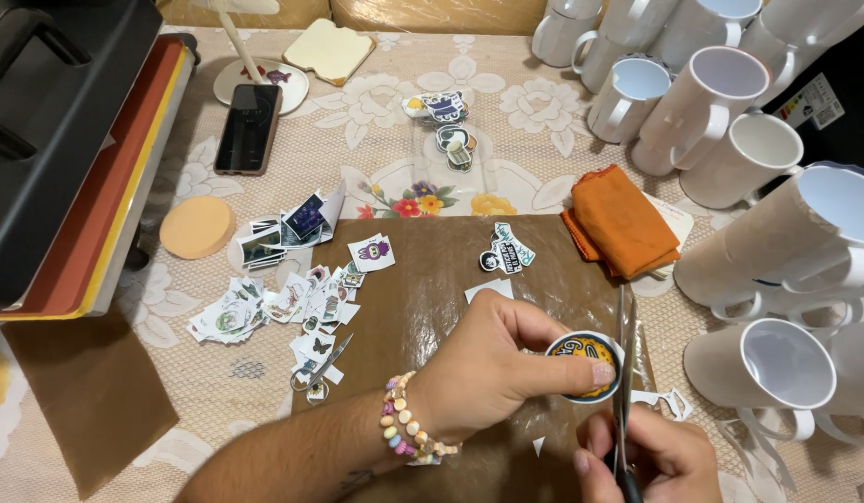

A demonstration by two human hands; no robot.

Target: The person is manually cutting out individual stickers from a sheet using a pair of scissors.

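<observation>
1. Since it fills the whole left edge, start with the black heat press (50, 130), with its orange and yellow layers showing along the side. It sits on a lace tablecloth (357, 121) with flower prints.
2. Over on the right there's a big crowd of white mugs (721, 102), some upright, some lying on their sides, stacked close together.
3. A brown sheet (404, 270) covers the middle of the table, and both hands work over it. A second brown piece (87, 401) lies lower left.
4. An orange cloth (623, 219) is folded at the sheet's top right corner.
5. The left hand (492, 373), beaded bracelet (404, 433) on the wrist, pinches a round sticker (586, 366) between thumb and fingers. It's yellow and orange with a dark blue rim.
6. The right hand (646, 456) is closed around the handles of the scissors (623, 373), blades pointing up and touching the sticker's right edge.
7. A black phone (249, 128) lies top left, near a round tan sponge (197, 226).
8. A heap of cut stickers and paper scraps (283, 298) sits left of the sheet, with small scissors (320, 365) lying in it.
9. A few finished stickers (505, 250) rest at the sheet's top edge, more (446, 121) farther up.
</observation>
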